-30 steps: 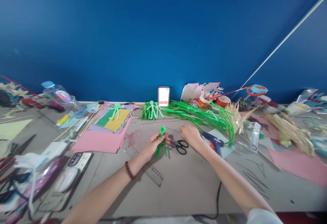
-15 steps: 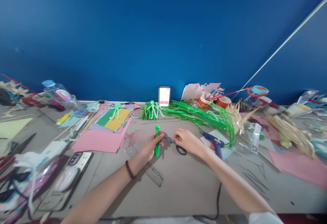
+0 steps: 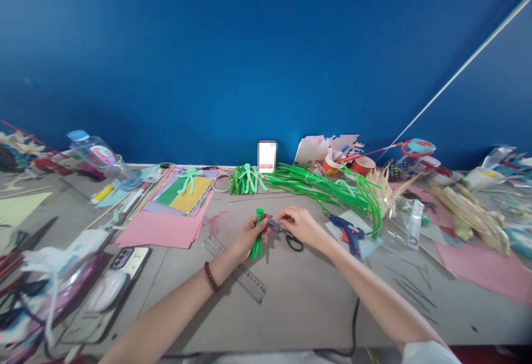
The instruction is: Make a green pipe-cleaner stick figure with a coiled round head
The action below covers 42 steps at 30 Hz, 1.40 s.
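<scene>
My left hand (image 3: 250,235), a dark bead bracelet at its wrist, is closed around a small bundle of bright green pipe cleaners (image 3: 260,215). A knobbed top rises above the fingers and the strand ends hang below them. To the right, my right hand (image 3: 297,224) has its fingers pinched together; what they hold, if anything, I cannot make out. Scissors (image 3: 294,243) with a black handle lie between and just below the hands, blades toward the left hand and partly covered by the right fingers. Beneath the left forearm lies a clear ruler (image 3: 249,283).
Light green pipe-cleaner figures (image 3: 248,178) and long green pipe cleaners (image 3: 316,184) lie along the wall. A blue glue gun (image 3: 349,234) rests at right, its cable running down. Pink paper (image 3: 160,228), a phone (image 3: 110,292) and a bottle (image 3: 97,153) are at left.
The green bundle has tilted slightly, and its lower strands have spread apart. My right hand has shifted a little to the left, toward the left hand.
</scene>
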{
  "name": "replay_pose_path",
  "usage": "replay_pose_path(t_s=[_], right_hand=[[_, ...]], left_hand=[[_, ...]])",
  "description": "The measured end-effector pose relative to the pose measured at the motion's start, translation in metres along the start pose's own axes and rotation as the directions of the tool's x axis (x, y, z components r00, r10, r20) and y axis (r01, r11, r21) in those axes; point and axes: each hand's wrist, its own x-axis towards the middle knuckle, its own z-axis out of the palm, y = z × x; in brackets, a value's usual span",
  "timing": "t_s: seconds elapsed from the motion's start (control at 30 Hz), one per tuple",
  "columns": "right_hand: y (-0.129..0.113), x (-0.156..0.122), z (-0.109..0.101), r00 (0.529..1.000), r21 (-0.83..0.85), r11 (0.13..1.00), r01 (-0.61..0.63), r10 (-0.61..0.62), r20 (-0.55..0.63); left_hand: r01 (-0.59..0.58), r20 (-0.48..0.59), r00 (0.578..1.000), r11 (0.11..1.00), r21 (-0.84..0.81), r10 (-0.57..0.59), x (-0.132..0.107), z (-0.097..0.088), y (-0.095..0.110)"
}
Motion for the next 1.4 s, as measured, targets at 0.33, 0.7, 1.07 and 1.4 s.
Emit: replay_pose_path(t_s=[0.33,0.7,1.07,1.4], right_hand=[[0.002,0.001,0.013,0.999,0.03,0.999,-0.026,0.027,-0.035],[0.003,0.001,0.015,0.991,0.057,0.998,0.001,0.007,-0.136],[0.01,0.002,0.02,0.987,0.058,0.998,-0.008,0.017,-0.16],[0.01,0.002,0.019,0.987,0.061,0.998,-0.007,0.016,-0.157]], left_hand=[[0.08,0.005,0.997,0.992,-0.093,-0.08,-0.001,0.005,-0.007],[0.061,0.015,0.998,0.991,-0.116,-0.06,-0.003,0.004,0.004],[-0.029,-0.059,0.998,0.999,-0.033,0.027,-0.001,0.004,-0.001],[-0.036,-0.107,0.994,0.992,-0.121,0.023,0.002,0.002,-0.002]])
